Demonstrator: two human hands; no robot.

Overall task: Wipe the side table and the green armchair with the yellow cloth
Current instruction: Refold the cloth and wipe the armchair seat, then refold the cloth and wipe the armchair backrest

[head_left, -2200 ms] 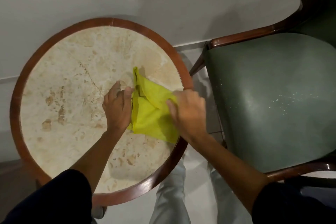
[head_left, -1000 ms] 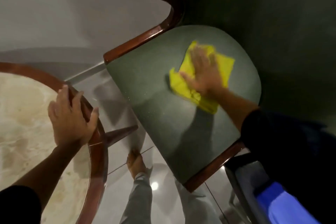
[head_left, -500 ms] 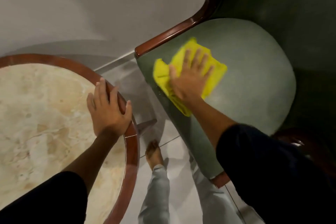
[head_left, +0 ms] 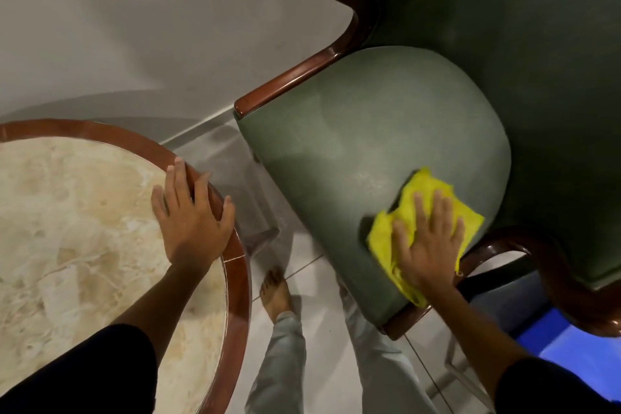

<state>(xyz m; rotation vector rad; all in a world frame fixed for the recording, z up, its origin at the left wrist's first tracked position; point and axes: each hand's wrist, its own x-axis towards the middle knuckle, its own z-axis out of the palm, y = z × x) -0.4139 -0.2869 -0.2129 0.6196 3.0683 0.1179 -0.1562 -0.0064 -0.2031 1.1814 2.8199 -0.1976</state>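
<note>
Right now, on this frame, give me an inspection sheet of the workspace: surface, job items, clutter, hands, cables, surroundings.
Surface: side table, round marble top with wood rim, bare.
Job's things: yellow cloth crumpled flat on the green armchair seat, near its right front edge.
Clutter: nothing seen.
Hands: right hand pressed open on the cloth; left hand resting open on the table rim.
Cables: nothing seen.
Surroundings: plain wall, tiled floor, bare foot, blue-lit patch at lower right.
</note>
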